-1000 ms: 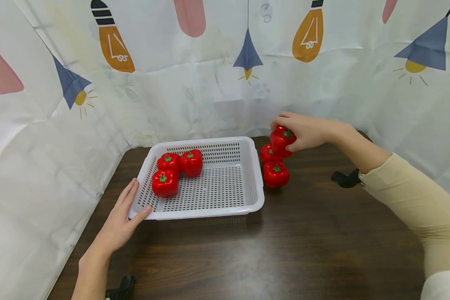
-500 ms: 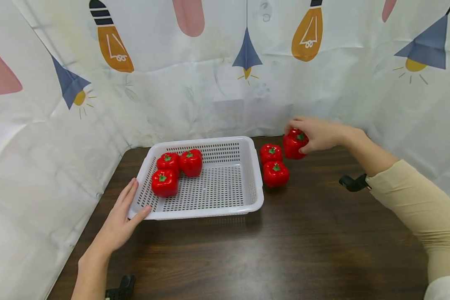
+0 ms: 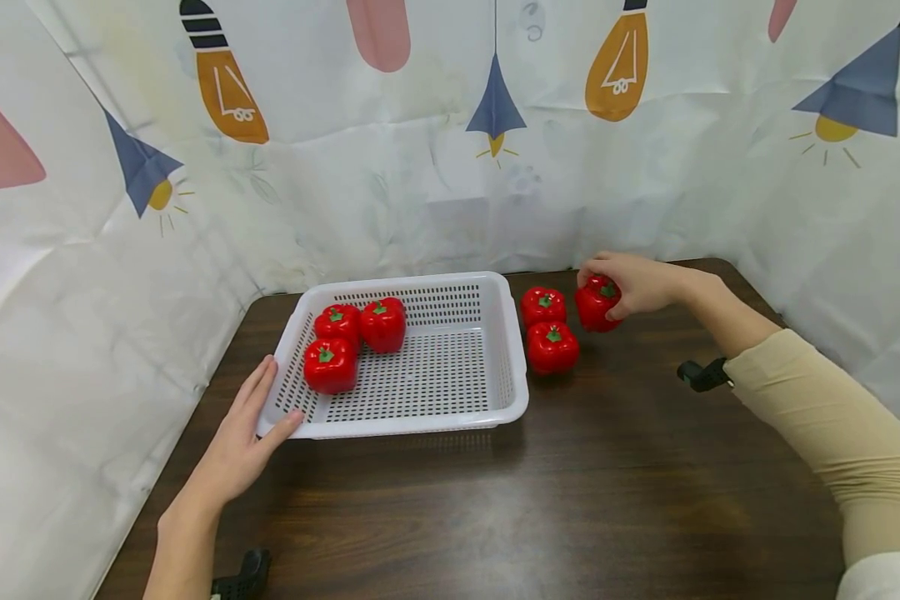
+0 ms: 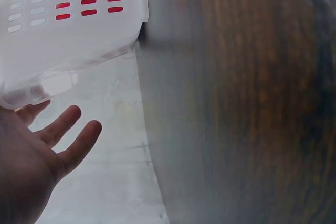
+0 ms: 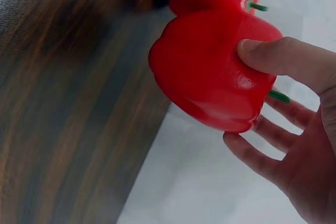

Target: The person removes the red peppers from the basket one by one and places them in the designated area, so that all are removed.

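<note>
My right hand point(image 3: 637, 283) grips a red bell pepper point(image 3: 597, 305) with a green stem, thumb on the near side and fingers round the back. In the right wrist view this pepper point(image 5: 210, 72) fills the middle, its stem toward my palm. Left of it two more red bell peppers point(image 3: 552, 348) stand one behind the other, beside the white basket point(image 3: 521, 392). My left hand point(image 3: 232, 450) rests at the basket's front left corner, fingers straight along the side and thumb at the front rim. Three red bell peppers point(image 3: 331, 367) sit in the basket's left part.
The dark wooden table point(image 3: 570, 500) reaches forward to a white printed curtain point(image 3: 390, 200), which hangs along its back and left sides. A black wrist mount point(image 3: 703, 376) sticks out from the right wrist, another point(image 3: 244, 577) from the left.
The held pepper has moved right, away from above the other two, and then lower toward the table. My left hand and the basket have stayed in place.
</note>
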Demonstrator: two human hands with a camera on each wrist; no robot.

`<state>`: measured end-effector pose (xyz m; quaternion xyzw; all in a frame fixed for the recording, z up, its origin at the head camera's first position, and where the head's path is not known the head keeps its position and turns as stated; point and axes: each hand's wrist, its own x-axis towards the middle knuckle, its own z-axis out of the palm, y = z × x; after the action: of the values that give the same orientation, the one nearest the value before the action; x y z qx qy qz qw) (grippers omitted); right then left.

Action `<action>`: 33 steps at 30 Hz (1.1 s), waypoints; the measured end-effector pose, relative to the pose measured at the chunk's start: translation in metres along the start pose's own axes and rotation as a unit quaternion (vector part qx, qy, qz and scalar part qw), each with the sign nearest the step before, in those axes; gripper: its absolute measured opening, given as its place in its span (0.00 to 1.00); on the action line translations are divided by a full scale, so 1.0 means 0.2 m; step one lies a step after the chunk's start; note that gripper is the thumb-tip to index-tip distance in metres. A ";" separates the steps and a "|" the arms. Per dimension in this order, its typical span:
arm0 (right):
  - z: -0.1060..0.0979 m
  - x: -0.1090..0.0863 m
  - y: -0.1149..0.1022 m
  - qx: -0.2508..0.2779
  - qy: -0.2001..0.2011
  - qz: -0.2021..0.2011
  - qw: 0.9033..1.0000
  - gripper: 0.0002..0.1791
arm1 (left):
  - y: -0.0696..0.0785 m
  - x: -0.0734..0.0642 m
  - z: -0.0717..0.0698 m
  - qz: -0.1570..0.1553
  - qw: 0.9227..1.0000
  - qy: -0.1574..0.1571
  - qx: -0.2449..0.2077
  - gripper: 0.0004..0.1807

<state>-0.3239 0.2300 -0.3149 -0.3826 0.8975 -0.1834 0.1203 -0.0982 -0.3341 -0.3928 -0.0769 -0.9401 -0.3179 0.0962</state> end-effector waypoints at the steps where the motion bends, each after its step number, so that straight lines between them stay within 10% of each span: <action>1: 0.01 0.00 0.01 0.003 -0.001 0.000 1.000 0.28 | 0.00 0.00 0.00 -0.001 1.000 0.000 0.001 0.49; 33: 0.13 0.11 0.10 0.014 0.004 0.011 1.000 0.27 | 0.01 0.00 0.00 -0.010 1.000 -0.004 0.006 0.50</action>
<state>-0.3415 0.2207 -0.3476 -0.3705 0.8994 -0.1963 0.1235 -0.0982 -0.3336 -0.3915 -0.0683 -0.9430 -0.3130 0.0900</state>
